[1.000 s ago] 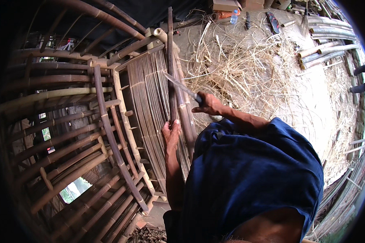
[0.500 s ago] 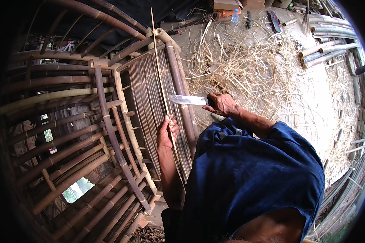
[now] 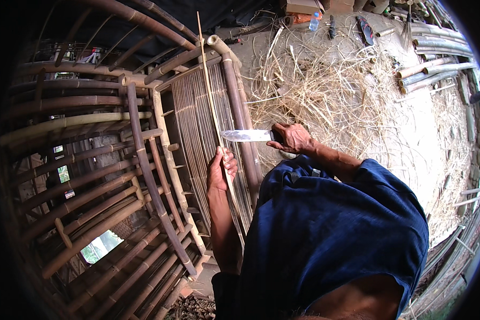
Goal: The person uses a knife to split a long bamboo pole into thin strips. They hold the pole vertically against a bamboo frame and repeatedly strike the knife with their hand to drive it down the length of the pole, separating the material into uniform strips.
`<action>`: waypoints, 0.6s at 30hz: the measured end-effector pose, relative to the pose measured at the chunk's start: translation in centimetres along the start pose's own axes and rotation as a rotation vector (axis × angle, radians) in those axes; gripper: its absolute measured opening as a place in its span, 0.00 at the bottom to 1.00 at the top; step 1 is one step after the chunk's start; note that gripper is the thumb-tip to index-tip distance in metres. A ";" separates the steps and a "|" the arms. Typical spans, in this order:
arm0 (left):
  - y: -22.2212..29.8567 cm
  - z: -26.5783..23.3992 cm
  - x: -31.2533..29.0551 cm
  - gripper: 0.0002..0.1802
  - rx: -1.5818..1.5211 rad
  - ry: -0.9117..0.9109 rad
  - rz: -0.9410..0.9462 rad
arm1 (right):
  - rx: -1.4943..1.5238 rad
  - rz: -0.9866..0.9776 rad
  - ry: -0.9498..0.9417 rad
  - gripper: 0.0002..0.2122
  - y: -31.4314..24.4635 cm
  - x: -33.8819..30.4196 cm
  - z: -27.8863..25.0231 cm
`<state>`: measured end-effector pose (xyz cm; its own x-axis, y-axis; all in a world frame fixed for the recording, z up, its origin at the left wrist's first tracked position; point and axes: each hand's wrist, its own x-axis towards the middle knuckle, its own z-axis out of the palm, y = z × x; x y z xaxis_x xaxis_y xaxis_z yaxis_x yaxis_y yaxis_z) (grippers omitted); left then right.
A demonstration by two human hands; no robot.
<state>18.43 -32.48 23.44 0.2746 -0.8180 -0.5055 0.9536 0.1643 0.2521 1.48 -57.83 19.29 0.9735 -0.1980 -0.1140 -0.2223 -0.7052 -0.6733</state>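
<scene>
No txt, nos., labels or signs legible; any marks on knife blade [image 3: 246, 135], plastic btl [image 3: 314, 22] or cardboard box [image 3: 302, 6] too sm. to read.

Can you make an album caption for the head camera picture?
Left hand holds a thin strip, right hand a knife, above bamboo slats.

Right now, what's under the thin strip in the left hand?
Beneath much of the thin strip is the slatted bamboo panel. Slats directly behind the strip and left hand are covered; whether the strip touches the panel, I cannot tell.
</scene>
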 end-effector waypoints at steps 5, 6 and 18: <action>0.1 0.6 0.2 0.15 -0.124 -0.041 -0.054 | -0.021 -0.022 0.004 0.27 0.3 0.1 0.0; 0.0 0.7 0.2 0.14 -0.149 -0.046 -0.067 | -0.024 -0.026 0.009 0.27 0.3 0.1 0.1; -4.9 4.0 -1.7 0.15 0.320 0.137 -0.191 | 0.075 0.330 0.165 0.25 0.2 3.5 -1.0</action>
<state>12.80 -34.09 26.40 0.1308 -0.7326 -0.6679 0.9084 -0.1814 0.3768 4.82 -59.32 19.45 0.8273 -0.5176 -0.2183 -0.5118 -0.5344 -0.6726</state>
